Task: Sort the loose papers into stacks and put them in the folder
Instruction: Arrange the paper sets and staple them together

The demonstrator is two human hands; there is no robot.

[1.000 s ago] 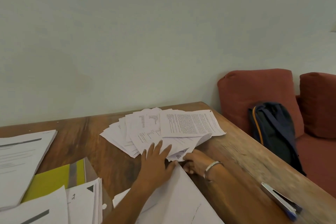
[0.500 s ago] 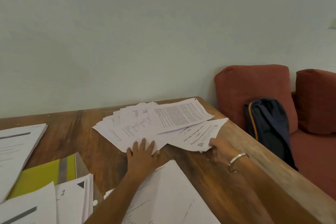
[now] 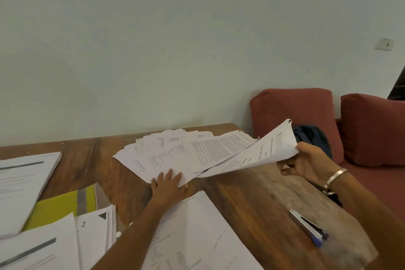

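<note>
Right hand (image 3: 306,163) has its fingers (image 3: 285,163) clamped on the far edge of one sheet (image 3: 263,155), lifted off the desk (image 3: 252,199) on that side; its other end is still tucked in the fanned loose papers (image 3: 175,151) mid-desk near the wall. Left hand (image 3: 168,184) is flat, fingers straight and together, pressing the near edge of the fan.

Handling, my read: single sheets are light, floppy and slick on each other. The lifted one already sags along its length and its top corner looks torn or ragged. I'd keep the pinch at the edge, pull slow and low, and keep the left palm down so neighbours don't drag out with it.

Versus half a second back: the right hand was low at the desk on that sheet's corner; now it's up and further right, with the sheet peeled up. Left hand has barely shifted. The stapler-like tool (image 3: 306,227) near the right desk edge is back in view.

Yellow folder (image 3: 54,208) sits near left, partly under sorted stacks (image 3: 94,232); another stack (image 3: 197,237) lies just this side of the left hand. Nothing's in the folder yet as far as I can tell.
</note>
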